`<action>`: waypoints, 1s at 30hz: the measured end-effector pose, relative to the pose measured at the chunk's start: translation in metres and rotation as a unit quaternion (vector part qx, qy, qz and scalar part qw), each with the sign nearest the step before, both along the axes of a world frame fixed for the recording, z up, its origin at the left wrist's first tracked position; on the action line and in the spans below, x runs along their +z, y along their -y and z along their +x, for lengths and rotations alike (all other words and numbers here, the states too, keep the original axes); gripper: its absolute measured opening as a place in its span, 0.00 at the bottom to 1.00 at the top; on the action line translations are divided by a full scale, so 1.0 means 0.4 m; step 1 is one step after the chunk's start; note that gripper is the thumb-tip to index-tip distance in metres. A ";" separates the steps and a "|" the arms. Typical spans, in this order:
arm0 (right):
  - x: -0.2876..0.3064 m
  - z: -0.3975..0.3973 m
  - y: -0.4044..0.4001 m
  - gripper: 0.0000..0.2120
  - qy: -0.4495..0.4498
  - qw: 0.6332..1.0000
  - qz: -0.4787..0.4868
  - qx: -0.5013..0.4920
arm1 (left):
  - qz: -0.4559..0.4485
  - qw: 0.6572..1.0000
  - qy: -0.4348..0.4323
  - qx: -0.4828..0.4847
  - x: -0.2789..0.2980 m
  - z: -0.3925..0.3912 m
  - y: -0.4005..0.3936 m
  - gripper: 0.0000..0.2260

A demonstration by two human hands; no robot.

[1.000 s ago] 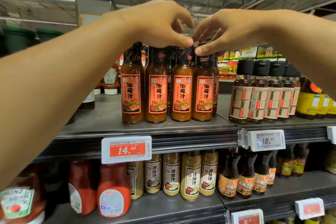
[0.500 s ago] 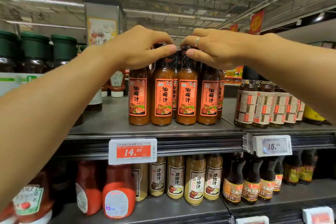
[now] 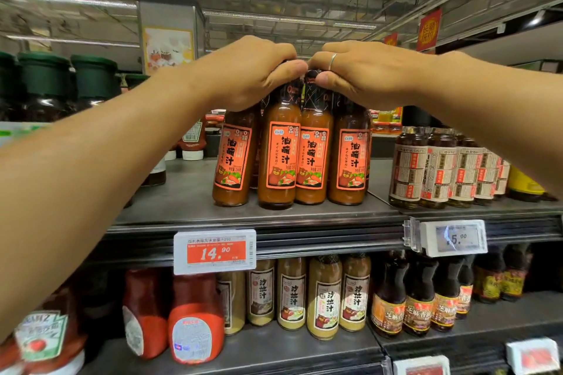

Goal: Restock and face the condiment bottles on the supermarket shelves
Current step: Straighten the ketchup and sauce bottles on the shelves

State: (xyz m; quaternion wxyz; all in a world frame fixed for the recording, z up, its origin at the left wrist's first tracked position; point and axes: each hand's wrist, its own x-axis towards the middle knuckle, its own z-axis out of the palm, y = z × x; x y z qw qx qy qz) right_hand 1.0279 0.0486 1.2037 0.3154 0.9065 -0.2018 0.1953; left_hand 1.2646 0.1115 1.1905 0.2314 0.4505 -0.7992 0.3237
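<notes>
Left hand (image 3: 253, 73) and right hand (image 3: 359, 70) each clasp capped necks of the orange-labelled sauce bottles (image 3: 281, 158) beneath them, apparently to draw the row forward with labels facing out.

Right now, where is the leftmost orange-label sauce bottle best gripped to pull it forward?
By its dark neck, from above and the front: the orange-label sauce bottle stands upright, its right side tight against its neighbour, its body open only leftward.

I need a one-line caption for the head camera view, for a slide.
Both hands, left and right, grip the tops of orange-labelled sauce bottles on the upper shelf, above a 14.90 price tag.
</notes>
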 end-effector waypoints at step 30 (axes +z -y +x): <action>-0.209 -0.056 -0.180 0.28 0.403 0.906 0.105 -0.072 | 0.067 0.861 -0.504 0.034 -0.212 0.062 -0.162 0.44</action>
